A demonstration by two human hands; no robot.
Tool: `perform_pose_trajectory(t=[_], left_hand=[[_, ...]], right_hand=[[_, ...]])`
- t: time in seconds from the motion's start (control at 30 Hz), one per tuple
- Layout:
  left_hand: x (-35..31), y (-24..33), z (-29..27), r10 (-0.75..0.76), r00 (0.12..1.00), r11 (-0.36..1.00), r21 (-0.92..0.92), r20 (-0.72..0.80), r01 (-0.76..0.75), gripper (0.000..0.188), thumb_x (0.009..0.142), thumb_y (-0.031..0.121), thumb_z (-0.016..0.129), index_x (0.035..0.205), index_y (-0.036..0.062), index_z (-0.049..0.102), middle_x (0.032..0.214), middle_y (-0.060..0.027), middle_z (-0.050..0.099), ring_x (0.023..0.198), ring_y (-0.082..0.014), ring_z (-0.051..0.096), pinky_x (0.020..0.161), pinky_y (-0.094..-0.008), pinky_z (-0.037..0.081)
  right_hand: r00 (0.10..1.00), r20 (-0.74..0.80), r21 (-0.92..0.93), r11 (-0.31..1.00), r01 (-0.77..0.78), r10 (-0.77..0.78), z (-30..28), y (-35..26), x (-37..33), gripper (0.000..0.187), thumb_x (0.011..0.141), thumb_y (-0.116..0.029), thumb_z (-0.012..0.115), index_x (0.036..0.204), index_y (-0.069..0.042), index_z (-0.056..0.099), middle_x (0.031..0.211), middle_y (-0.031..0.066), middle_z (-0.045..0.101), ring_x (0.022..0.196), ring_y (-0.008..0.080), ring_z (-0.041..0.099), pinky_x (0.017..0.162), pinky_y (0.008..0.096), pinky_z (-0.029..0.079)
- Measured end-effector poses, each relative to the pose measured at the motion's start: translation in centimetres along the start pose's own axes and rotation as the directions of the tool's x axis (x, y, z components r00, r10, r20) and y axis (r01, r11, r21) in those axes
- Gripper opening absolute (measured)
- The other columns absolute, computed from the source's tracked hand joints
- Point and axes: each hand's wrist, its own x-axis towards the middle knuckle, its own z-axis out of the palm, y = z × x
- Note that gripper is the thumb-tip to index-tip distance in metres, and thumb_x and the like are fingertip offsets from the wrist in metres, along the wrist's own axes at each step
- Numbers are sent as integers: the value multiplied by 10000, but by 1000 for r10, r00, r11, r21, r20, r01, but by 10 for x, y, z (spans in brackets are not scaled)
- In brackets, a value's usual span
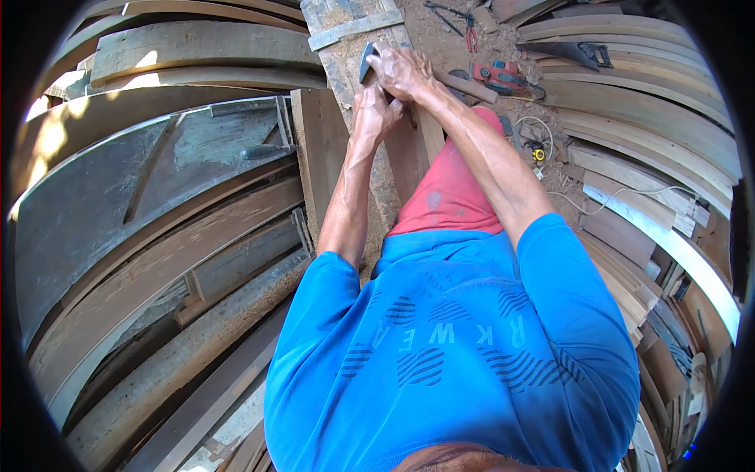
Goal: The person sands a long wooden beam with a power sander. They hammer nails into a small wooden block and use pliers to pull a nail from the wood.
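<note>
My right hand (405,72) is closed around a wooden-handled tool with a dark metal head (366,63). It grips close to the head, and the round handle (470,86) sticks out to the right past my wrist. Just below and left, my left hand (376,116) is closed, its fingertips close to my right hand; whatever they hold is hidden. Both hands are over a reddish-brown board (406,157) that lies lengthwise on a dusty wooden bench (340,59). My right leg, in red cloth, is beside the board.
Right of the bench are a red power tool (503,77), red-handled pliers (472,38), a handsaw (578,53), a yellow tape measure (539,153) and a white cord (605,206). Stacked planks (204,49) rise on both sides. A pale block (321,141) stands against the bench's left.
</note>
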Motion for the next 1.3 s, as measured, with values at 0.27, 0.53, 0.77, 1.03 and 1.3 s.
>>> perform_pose_trajectory(t=[0.27,0.53,0.77,1.03,1.3], left_hand=[[12,0,2,-34,997,998,46,75,31,322,787,234,713,983,-21,718,894,-275,714,897,-423,717,798,-485,557],[-33,-21,-1,264,964,960,-101,24,-260,120,823,76,689,906,-9,683,819,-248,679,751,-421,677,667,-455,530],[-33,-39,0,-120,989,851,-504,83,146,206,1007,143,641,996,-57,689,835,-126,747,738,-168,726,685,-295,596],[-18,-23,2,83,993,993,-91,79,-75,215,1005,140,630,1028,-60,704,814,-124,754,749,-159,742,684,-307,597],[-14,6,-9,178,976,984,-14,125,-178,186,1009,123,592,975,-35,686,820,-160,744,777,-244,750,741,-366,580]], right_hand=[[981,-8,-102,976,-191,191,-1,-1,10,381,981,-433,540,1071,-95,691,962,248,725,922,468,698,798,580,551],[994,47,233,969,86,-99,-28,-23,-42,467,1000,-432,554,1254,-51,644,1099,233,701,955,419,693,826,499,550],[987,-118,-96,988,-123,111,-64,35,-43,508,999,-384,594,1386,-55,569,1140,244,689,1022,421,673,939,490,518],[957,226,-63,983,-175,185,-65,73,-55,587,974,-437,608,1406,-43,552,1328,277,625,1242,420,598,1058,488,459],[979,167,310,936,-165,117,-128,37,-115,536,954,-375,648,1328,3,588,1143,261,673,1054,372,653,933,434,496]])
